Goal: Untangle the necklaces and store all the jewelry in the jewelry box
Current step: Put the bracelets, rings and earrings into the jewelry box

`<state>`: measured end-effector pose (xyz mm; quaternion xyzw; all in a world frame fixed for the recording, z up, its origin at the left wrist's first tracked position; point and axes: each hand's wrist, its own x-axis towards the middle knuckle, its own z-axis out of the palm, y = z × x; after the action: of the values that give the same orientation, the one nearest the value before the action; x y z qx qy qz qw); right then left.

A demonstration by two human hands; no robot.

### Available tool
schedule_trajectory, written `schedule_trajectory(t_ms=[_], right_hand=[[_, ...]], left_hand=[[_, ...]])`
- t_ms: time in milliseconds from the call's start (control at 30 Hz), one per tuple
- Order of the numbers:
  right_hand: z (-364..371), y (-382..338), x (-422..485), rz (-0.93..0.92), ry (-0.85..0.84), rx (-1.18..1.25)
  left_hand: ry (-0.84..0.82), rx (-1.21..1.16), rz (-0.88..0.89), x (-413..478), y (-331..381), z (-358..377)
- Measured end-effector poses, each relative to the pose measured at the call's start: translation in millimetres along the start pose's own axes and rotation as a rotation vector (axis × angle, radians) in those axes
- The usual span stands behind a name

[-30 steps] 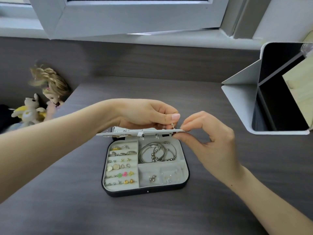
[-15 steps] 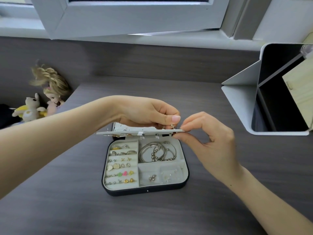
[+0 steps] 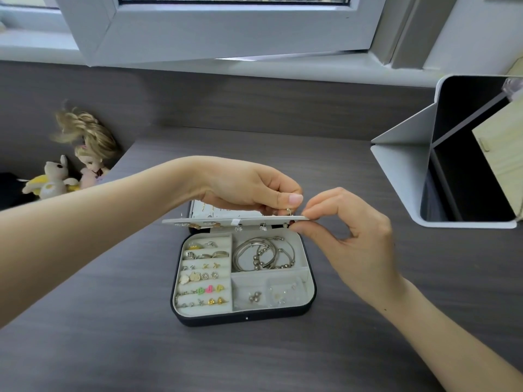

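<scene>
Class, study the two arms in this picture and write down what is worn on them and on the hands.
Nothing worn shows. The left forearm and right forearm are bare to the picture's edge, with no sleeve. The left hand and right hand show no ring, watch, bracelet or glove. The left thumbnail is short, seemingly unpainted.

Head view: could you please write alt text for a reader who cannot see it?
A white earring panel is held level above an open jewelry box on a dark desk: the right hand pinches its end, the left hand pinches a small gold piece on it. Bangles, rings and studs lie in the box.
</scene>
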<state>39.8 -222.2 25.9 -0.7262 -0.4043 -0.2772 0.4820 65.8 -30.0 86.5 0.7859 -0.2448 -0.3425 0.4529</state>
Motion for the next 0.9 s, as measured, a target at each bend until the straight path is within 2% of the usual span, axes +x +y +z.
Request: schedule_trajectory(t_ms=[533, 733, 900], right_hand=[[1, 0, -1, 0.02, 0.008, 0.013], [1, 0, -1, 0.021, 0.024, 0.014], [2, 0, 0, 0.022, 0.03, 0.003]], left_hand=[[0.009, 0.24, -0.024, -7, 15, -2], [0.056, 0.144, -0.028, -8, 12, 0], [0.121, -0.043, -0.036, -11, 6, 0]])
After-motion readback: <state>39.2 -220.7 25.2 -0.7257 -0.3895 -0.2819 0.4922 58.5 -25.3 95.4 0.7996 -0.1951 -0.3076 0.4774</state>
